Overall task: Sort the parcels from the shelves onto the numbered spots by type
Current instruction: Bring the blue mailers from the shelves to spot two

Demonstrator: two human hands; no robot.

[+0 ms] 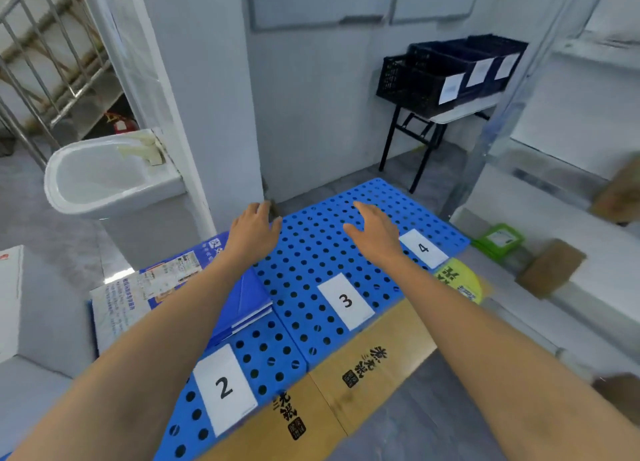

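Both spread: L hand at pallet edge, R hand above pallet.

Blue perforated panels: smooth plastic, slight sheen.
White numbered sheets: matt paper.
Brown printed board: matt cardboard.
White wash basin: glossy ceramic.
Black latticed crates: dull plastic.

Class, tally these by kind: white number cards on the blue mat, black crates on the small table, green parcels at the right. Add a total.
Number cards: 3
Black crates: 3
Green parcels: 1
Total: 7
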